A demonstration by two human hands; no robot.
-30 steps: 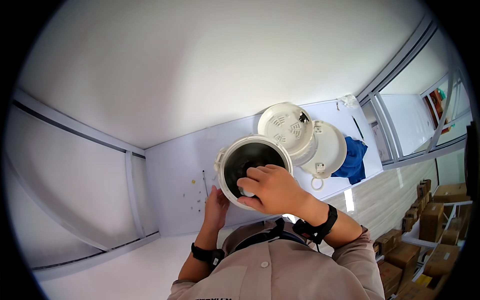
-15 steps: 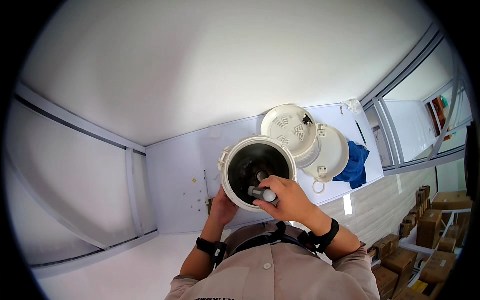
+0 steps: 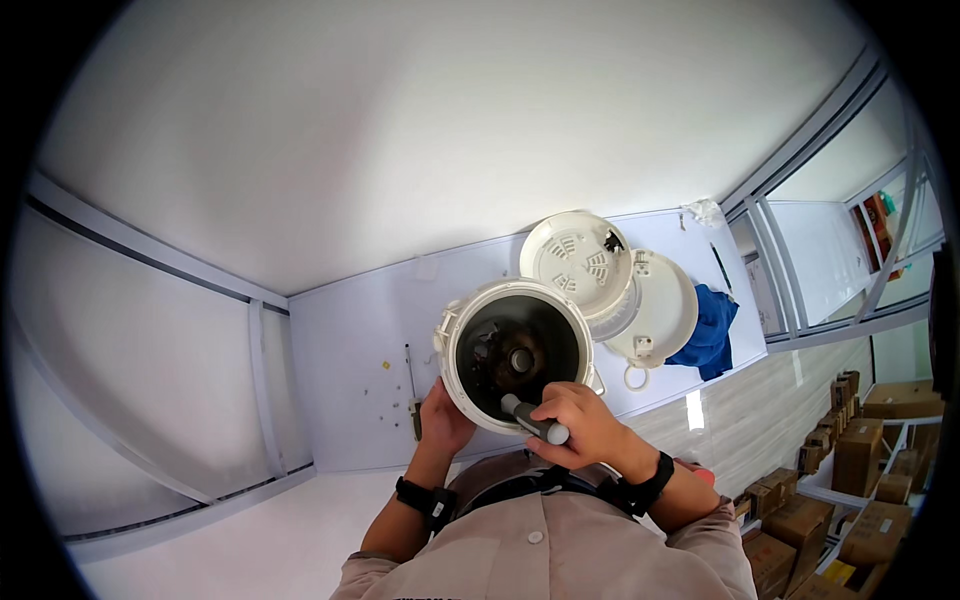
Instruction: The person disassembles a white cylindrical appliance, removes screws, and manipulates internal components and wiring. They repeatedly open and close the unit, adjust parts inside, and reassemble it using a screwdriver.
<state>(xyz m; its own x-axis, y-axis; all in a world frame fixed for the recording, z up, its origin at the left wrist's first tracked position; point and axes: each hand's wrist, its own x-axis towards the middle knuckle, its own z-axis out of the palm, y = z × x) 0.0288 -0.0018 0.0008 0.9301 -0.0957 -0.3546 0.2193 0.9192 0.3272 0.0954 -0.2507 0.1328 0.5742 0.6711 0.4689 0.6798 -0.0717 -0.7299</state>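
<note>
A white round housing (image 3: 453, 385), like the body of a cooker, stands at the near edge of the table. Inside its dark interior a brownish, stained floor surrounds a raised round post (image 3: 521, 360). My left hand (image 3: 445, 418) grips the housing's near left wall from outside. In my right hand (image 3: 580, 428), over the near right rim, is a grey cylindrical tool (image 3: 537, 420) with a rounded end. It tilts, its far end pointing into the housing; its exact kind does not show. Beside my left hand lies a screwdriver (image 3: 416, 420) with a long thin shaft.
Right of the housing lie a white slotted round cover (image 3: 570, 245), a white lid (image 3: 672, 300) with a ring, and a blue cloth (image 3: 712, 330). Small screws (image 3: 367, 392) are scattered left on the table (image 3: 340, 350). Cardboard boxes (image 3: 860, 455) fill shelves at lower right.
My right hand has drawn the grey tool back toward me and to the right, off the middle of the housing, uncovering the post. The housing has shifted slightly nearer.
</note>
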